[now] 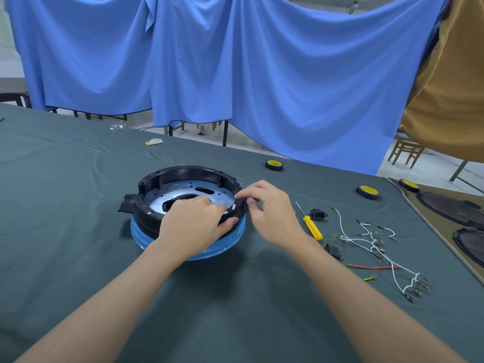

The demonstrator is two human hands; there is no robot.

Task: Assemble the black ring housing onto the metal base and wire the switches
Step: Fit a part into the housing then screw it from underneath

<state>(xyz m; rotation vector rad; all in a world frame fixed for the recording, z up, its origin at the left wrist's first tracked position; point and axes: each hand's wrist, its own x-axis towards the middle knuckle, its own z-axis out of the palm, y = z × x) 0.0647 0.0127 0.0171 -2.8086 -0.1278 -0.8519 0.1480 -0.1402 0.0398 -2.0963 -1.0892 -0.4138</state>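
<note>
On the green tabletop (78,166), the left grip (193,221) clasps the black ring housing (183,171), seated on the metal base (183,188); the right grip (269,210) pinches its rim, perhaps pressing it home. Next, wiring needs the wires (366,242) nearby.

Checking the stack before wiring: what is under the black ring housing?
A glossy blue round body bulges along the near side. The left hand covers part of the seam; the body's underside is hidden.
</note>
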